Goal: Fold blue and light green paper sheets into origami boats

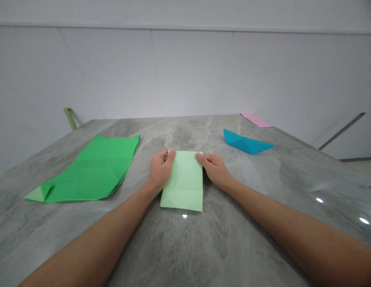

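A light green sheet of paper point(185, 181), a narrow upright rectangle with faint crease lines, is held between my two hands in the middle of the view. My left hand point(160, 168) pinches its upper left edge, thumb on top and fingers behind. At the upper right corner, my right hand point(215, 169) grips the paper the same way, its thumb pressing on the front. The fingers behind the paper are partly hidden.
To the left lies a stack of bright green paper point(89, 169) with one corner folded over. A folded blue paper boat point(247, 142) sits at the right. Behind it, a pink paper point(257, 120) lies by the far edge of the grey marbled table point(191, 255), near the white wall.
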Motion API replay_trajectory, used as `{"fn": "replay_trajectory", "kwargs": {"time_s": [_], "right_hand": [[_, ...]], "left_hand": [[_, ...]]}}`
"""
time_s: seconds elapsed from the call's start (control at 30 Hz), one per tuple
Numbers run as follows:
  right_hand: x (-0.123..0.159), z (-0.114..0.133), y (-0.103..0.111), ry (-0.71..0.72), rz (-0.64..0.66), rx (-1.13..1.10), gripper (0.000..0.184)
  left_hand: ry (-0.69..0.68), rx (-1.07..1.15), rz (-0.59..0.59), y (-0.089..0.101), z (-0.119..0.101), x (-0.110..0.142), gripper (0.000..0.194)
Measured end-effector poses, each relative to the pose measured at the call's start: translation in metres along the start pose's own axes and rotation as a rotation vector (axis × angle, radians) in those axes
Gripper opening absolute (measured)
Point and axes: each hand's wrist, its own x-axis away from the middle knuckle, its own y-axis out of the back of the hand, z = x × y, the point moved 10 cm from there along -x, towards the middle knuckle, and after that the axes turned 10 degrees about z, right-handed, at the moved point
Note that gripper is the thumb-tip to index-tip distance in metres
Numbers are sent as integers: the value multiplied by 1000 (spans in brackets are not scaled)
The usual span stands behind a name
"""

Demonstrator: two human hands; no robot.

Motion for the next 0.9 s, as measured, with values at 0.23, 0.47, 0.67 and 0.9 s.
{"fn": "replay_trajectory", "kwargs": {"time_s": [0.23, 0.47, 0.67, 0.9], "right_hand": [[1, 2, -1, 4, 2, 20, 53], [2, 6, -1, 17, -5, 50, 53], [1, 4, 0, 32, -11, 52, 55], [1, 5, 2, 50, -26, 60, 50]], "left_hand": [[-13, -13, -5, 1, -2, 0, 32], [-31, -34, -18, 2, -5, 0, 31], [-42, -8, -12, 0, -7, 1, 30], [-47, -3, -32, 1, -6, 1, 29]]}}
